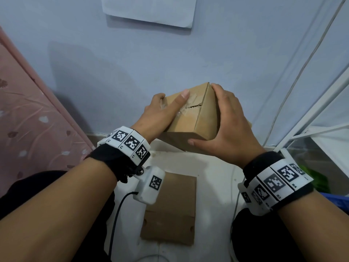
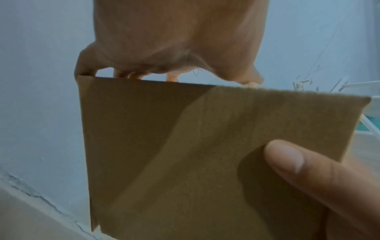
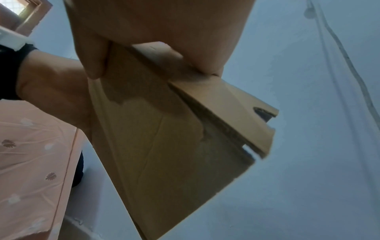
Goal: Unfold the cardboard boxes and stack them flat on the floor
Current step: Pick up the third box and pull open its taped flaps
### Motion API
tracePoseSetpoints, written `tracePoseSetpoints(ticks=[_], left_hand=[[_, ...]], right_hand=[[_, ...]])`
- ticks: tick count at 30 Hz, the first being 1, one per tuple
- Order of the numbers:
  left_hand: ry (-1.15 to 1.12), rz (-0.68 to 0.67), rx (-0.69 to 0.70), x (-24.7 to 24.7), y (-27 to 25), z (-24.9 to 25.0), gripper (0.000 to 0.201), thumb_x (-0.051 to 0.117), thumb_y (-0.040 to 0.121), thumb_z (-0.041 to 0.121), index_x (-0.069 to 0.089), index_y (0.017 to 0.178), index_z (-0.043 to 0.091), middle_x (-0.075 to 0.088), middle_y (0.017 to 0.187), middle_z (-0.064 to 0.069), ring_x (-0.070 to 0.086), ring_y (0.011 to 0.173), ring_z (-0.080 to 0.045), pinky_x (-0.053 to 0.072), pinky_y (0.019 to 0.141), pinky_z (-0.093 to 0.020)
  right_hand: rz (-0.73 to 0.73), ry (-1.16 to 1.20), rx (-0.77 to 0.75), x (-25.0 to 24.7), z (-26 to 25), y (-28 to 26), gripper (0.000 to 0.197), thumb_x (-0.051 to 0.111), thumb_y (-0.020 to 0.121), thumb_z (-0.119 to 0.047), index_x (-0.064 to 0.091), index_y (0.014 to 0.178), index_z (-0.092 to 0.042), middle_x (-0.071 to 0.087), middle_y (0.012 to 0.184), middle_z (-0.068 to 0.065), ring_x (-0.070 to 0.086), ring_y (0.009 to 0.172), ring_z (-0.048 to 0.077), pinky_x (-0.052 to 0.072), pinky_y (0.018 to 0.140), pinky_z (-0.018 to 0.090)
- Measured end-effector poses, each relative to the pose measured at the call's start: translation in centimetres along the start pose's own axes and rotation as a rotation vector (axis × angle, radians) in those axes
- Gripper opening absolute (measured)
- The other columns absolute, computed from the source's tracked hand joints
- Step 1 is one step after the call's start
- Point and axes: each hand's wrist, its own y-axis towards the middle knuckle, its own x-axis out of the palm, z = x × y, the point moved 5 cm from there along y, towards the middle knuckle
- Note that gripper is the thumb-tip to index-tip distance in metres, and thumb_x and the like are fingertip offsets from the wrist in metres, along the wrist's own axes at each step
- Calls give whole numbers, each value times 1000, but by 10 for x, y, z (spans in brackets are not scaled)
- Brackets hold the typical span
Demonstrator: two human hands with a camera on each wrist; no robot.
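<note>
Left hand [image 1: 160,112], right hand [image 1: 226,121] clasp taped box [image 1: 196,118] between them; each grip holding opposite sides.

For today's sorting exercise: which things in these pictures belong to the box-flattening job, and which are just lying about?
Part of the job:
held cardboard box
left hand
right hand
flattened cardboard on the floor

Lying about:
pink patterned sheet
paper on the wall
white rack
</note>
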Motion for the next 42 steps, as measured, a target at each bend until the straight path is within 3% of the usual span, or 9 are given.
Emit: tracePoseSetpoints(ticks=[7, 12, 16, 20, 27, 35, 37, 40, 42], left_hand=[[84, 63, 31, 0, 4, 0, 91, 45, 81, 86, 34, 154, 31, 39, 158, -2, 44, 139, -24, 38, 114, -43], [105, 109, 53, 2, 4, -5, 108, 30, 63, 101, 41, 147, 33, 49, 149, -2, 47, 137, -25, 38, 114, -50], [50, 344, 257, -4, -1, 9, 69, 43, 89, 78, 68, 101, 15, 67, 93, 1, 63, 89, -17, 51, 89, -39], [-88, 391, 385, -18, -4, 18, 68, 54, 100, 54, 57, 55, 2, 58, 48, -5, 53, 46, -17, 48, 62, -31], [-157, 296, 382, -21, -2, 19, 62, 63, 98, 43, 60, 74, -14, 56, 45, 10, 46, 42, -6, 40, 50, -12], [-112, 251, 277, -15, -1, 15, 42, 40, 108, 40, 59, 82, 14, 55, 55, -3, 47, 43, -6, 35, 43, -13], [-75, 257, 273, -14, -1, 15, 37, 40, 108, 35, 61, 85, 15, 61, 61, -1, 54, 50, -5, 41, 52, -17], [-97, 230, 298, -12, 4, 13, 18, 49, 104, 14, 65, 111, 15, 69, 98, 2, 65, 80, -6, 53, 81, -26], [-50, 198, 318, -9, 2, 14, 21, 60, 100, 18, 64, 120, 17, 65, 109, 5, 60, 85, -2, 49, 80, -18]], right_hand=[[-31, 9, 22, 1, 5, 1, 128, 89, 55, -56, 19, 156, -20, 37, 145, -4, 35, 132, 14, 36, 112, 44], [-35, 1, 25, 3, 7, 2, 127, 89, 55, -56, 19, 155, -21, 37, 145, -4, 35, 132, 15, 35, 112, 42], [-50, -174, -98, 14, 3, 2, 119, 79, 60, -65, 28, 155, -14, 42, 147, 1, 38, 133, 20, 29, 114, 41], [-57, -219, -81, 16, 5, 5, 120, 67, 58, -74, 27, 154, -15, 43, 146, 2, 38, 132, 21, 27, 111, 39], [-53, -240, -11, 10, 9, 8, 124, 57, 52, -77, 25, 155, -16, 42, 146, 0, 38, 131, 21, 27, 111, 40], [-56, -192, -11, 12, 7, 5, 123, 63, 53, -75, 23, 155, -19, 40, 146, -3, 36, 131, 17, 28, 112, 38], [-52, -156, 2, 10, 7, 5, 124, 69, 53, -72, 22, 156, -20, 39, 147, -3, 35, 132, 18, 29, 114, 39], [-34, -120, 13, 9, 7, 6, 125, 79, 55, -64, 22, 156, -19, 38, 147, -2, 35, 133, 18, 30, 115, 41], [-23, -118, 12, 8, 6, 6, 125, 82, 56, -61, 22, 156, -17, 38, 148, -2, 35, 133, 18, 31, 114, 41]])
